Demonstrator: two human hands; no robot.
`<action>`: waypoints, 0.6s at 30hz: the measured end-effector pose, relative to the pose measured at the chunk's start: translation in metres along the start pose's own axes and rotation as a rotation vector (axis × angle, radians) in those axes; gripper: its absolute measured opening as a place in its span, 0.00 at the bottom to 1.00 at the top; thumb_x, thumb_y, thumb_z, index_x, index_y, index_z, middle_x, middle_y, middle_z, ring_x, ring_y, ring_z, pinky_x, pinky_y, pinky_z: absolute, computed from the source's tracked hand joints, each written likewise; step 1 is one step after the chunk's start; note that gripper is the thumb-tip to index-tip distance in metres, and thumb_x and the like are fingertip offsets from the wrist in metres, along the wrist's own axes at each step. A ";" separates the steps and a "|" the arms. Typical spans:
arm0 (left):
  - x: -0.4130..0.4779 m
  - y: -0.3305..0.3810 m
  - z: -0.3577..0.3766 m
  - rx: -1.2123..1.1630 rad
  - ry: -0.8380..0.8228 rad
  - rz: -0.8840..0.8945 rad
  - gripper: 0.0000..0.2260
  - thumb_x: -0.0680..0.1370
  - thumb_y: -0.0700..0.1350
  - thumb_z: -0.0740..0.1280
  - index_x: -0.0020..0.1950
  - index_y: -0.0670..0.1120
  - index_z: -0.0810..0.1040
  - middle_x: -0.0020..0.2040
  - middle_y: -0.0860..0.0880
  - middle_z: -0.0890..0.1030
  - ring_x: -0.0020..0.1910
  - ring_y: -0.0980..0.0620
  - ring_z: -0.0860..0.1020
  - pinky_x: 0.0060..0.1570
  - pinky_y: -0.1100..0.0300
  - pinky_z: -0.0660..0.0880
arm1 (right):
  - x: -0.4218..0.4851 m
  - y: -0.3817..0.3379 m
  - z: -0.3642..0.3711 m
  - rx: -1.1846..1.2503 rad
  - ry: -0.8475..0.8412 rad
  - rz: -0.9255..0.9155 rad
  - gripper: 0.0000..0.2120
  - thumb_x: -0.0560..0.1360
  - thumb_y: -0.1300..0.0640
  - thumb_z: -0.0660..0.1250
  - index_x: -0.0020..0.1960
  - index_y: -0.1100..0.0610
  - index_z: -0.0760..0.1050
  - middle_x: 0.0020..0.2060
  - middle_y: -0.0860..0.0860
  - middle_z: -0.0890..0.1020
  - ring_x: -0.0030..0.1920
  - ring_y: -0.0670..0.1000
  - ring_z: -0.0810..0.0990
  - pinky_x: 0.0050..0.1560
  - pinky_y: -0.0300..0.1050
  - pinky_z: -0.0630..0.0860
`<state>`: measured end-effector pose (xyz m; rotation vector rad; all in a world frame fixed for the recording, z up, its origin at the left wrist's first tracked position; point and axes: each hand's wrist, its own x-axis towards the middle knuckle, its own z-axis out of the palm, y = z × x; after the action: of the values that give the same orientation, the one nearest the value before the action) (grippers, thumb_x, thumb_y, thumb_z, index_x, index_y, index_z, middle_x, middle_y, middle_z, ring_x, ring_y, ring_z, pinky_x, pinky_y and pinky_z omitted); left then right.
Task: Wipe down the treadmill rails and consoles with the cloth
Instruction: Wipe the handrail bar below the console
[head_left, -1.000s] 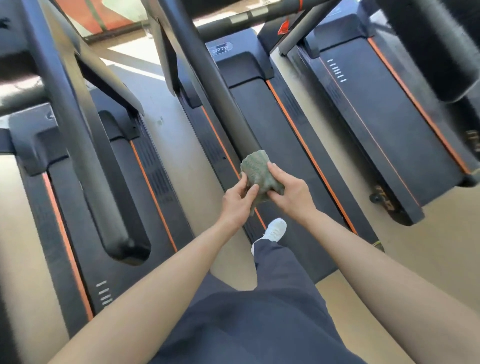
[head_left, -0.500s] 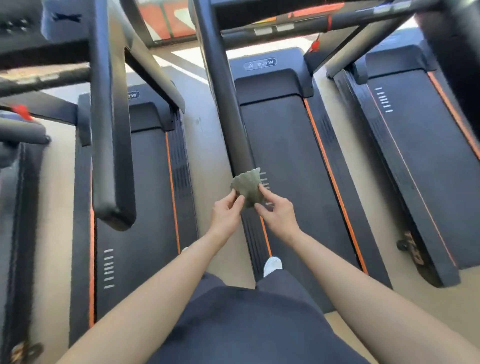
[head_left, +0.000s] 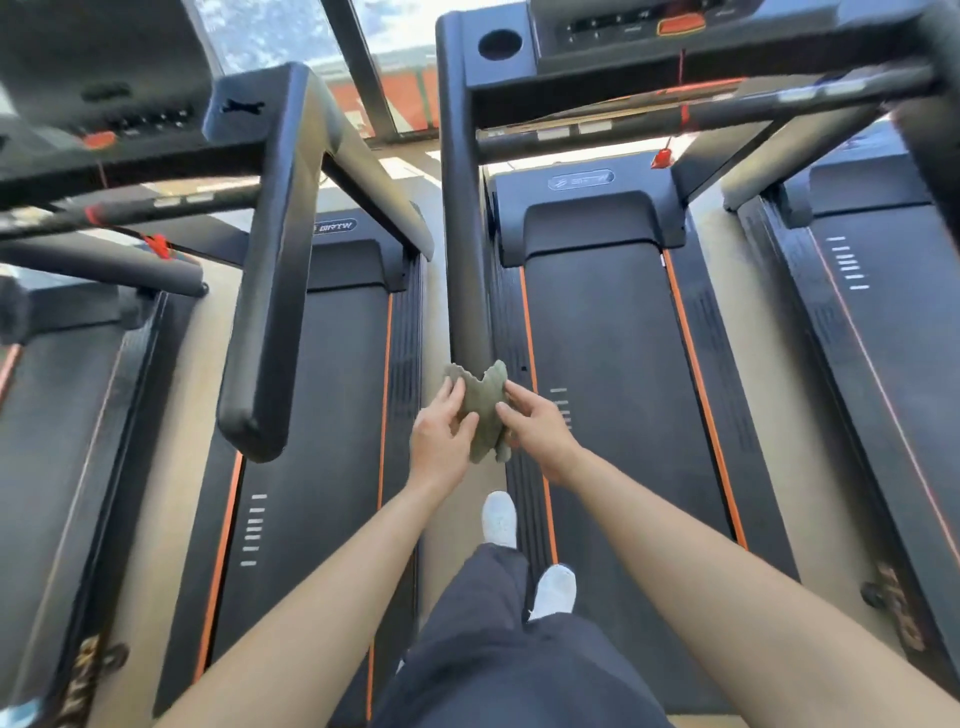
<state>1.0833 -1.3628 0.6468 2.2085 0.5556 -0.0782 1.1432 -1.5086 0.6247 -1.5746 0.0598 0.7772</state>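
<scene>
I had left hand (head_left: 441, 441) and right hand (head_left: 540, 436) both pinching the green cloth (head_left: 483, 408), handrail (head_left: 464, 260) end just beside it at 12 o'clock.

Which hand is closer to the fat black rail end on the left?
Left. The left hand is right of that rail end; the right hand is farther right, past the cloth.

A gym: treadmills (head_left: 613, 415) side by side with consoles (head_left: 639, 26).

Near centre, dark trousers (head_left: 519, 654) end in white shoes (head_left: 500, 519); tan floor (head_left: 156, 493) runs left; a bright window (head_left: 405, 31) sits far.
</scene>
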 end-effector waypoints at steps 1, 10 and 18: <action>0.007 0.001 -0.001 0.058 -0.009 0.022 0.27 0.79 0.41 0.71 0.78 0.47 0.70 0.79 0.47 0.66 0.64 0.38 0.77 0.68 0.45 0.71 | 0.007 -0.001 -0.005 0.029 -0.014 0.026 0.15 0.82 0.60 0.64 0.59 0.40 0.77 0.51 0.37 0.83 0.46 0.41 0.80 0.49 0.45 0.79; 0.059 0.030 -0.007 0.315 0.008 0.071 0.30 0.79 0.51 0.72 0.79 0.47 0.68 0.79 0.46 0.66 0.67 0.41 0.72 0.65 0.53 0.67 | 0.048 -0.020 -0.022 0.146 -0.104 0.148 0.17 0.82 0.58 0.64 0.68 0.45 0.74 0.58 0.39 0.82 0.55 0.42 0.82 0.53 0.44 0.81; 0.147 0.054 -0.016 0.267 0.048 0.022 0.31 0.79 0.56 0.70 0.80 0.52 0.66 0.79 0.49 0.66 0.70 0.44 0.72 0.69 0.51 0.68 | 0.123 -0.074 -0.042 0.074 -0.236 0.154 0.25 0.83 0.57 0.64 0.78 0.52 0.63 0.65 0.45 0.76 0.63 0.48 0.77 0.59 0.49 0.76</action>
<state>1.2357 -1.3265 0.6609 2.4813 0.5748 -0.0929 1.2907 -1.4838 0.6244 -1.4105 0.0374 1.0660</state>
